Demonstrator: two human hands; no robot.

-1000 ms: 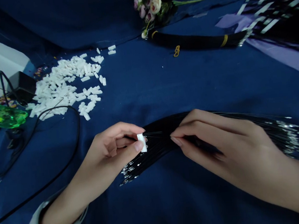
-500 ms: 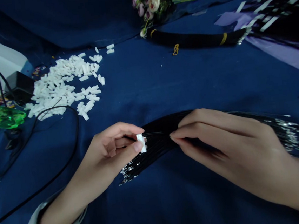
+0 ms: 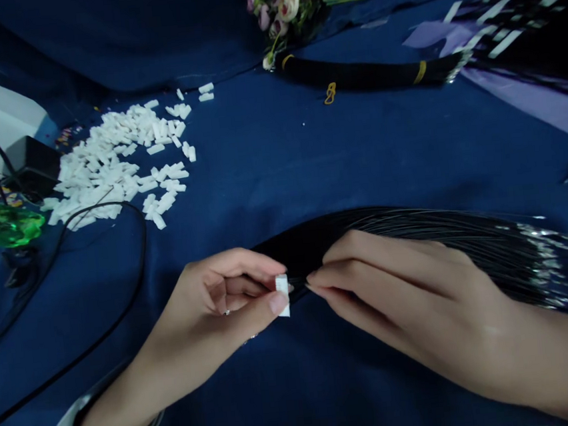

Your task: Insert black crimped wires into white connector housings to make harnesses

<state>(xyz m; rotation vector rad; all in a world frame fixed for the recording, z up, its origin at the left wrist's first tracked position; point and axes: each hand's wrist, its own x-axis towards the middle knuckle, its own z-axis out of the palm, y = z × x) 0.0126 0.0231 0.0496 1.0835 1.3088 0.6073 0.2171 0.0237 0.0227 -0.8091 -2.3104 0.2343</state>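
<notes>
Between thumb and fingers of my left hand (image 3: 236,298) stands a small white connector housing (image 3: 282,295), roughly upright, with a row of slots near its top. To its right, my right hand (image 3: 408,301) is closed in a pinch; a short piece of thin black wire (image 3: 298,282) shows between its fingertips and the housing. Whether the wire's tip is inside the housing I cannot tell. Under and behind both hands lies a loose bundle of black wires (image 3: 446,231), its silvery metal terminals (image 3: 544,261) fanned out on the right.
A heap of white connector housings (image 3: 108,163) lies at left, by a black cable (image 3: 144,246), a black box (image 3: 33,163) and a green object (image 3: 4,223). Farther back are a banded wire bundle (image 3: 361,75), a yellow band (image 3: 330,93), flowers (image 3: 287,5) and wires with white connectors (image 3: 496,12).
Both hands have shifted slightly downward; the left moved right and the right moved left, so the fingertips and connector housing are closer together. The whole view has drifted slightly.
</notes>
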